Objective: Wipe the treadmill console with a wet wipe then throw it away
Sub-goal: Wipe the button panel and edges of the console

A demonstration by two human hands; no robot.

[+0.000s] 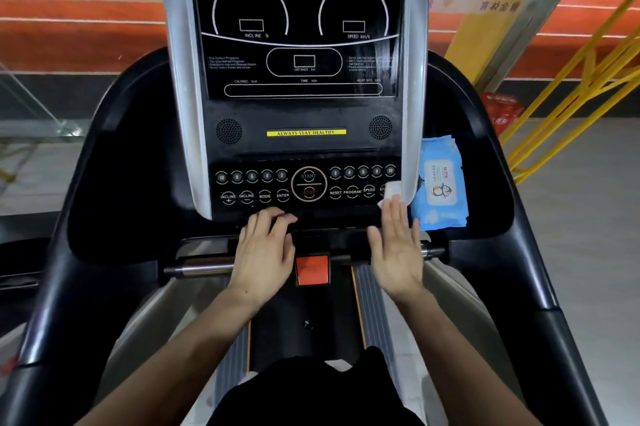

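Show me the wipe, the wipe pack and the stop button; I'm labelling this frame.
wipe [392, 190], head view, its white middle above the fingertips.
wipe pack [440, 183], head view, its white label.
stop button [309, 192], head view, its lettering.

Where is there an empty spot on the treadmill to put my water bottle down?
The black tray left of the console looks bare, between the silver trim and the handrail. The right side is crowded: the blue wipes pack fills that tray, and the right hand presses a white wipe on the buttons beside it. The left hand rests at the console's bottom edge.
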